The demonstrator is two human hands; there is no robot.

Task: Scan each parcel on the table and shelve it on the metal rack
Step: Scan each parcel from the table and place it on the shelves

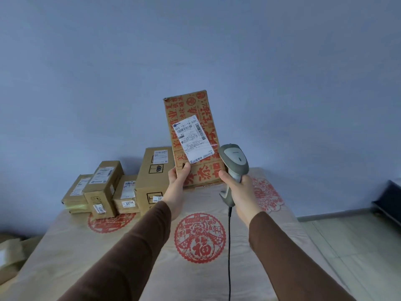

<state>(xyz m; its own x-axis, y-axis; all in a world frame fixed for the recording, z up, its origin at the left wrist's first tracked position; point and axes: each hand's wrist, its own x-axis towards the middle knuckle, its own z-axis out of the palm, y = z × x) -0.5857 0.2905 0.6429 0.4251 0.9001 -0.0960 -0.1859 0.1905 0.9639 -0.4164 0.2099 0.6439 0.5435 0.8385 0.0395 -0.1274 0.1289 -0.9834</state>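
the scanning step looks to be in hand: in the middle of the frame the left hand (178,177) holds a printed parcel (193,137) upright, its fingers clenched on the lower left corner with the thumb laid across the front face, and the bottom edge looks to be touching or just above the table (217,268). the parcel's white shipping label (193,139) faces the camera, a little tilted, with barcodes near its top and right edge. just right of the parcel, the right hand (240,192) is wrapped tight round the handle of a grey barcode scanner (235,161), whose head sits beside the label's lower right corner; its black cable (229,246) drops toward the bottom of the frame. whether the trigger is pressed cannot be told, and no beam shows on this label. at the left centre of the frame a cluster of plain brown boxes (121,187) stands on the table, well apart from the held parcel, and these appear to be waiting their turn. the next move calls for aiming the scanner's window squarely at a barcode, keeping the parcel steady, then carrying it off to the rack. no rack can be clearly made out here; a dark object (388,200) at the right edge is too cut off to identify.
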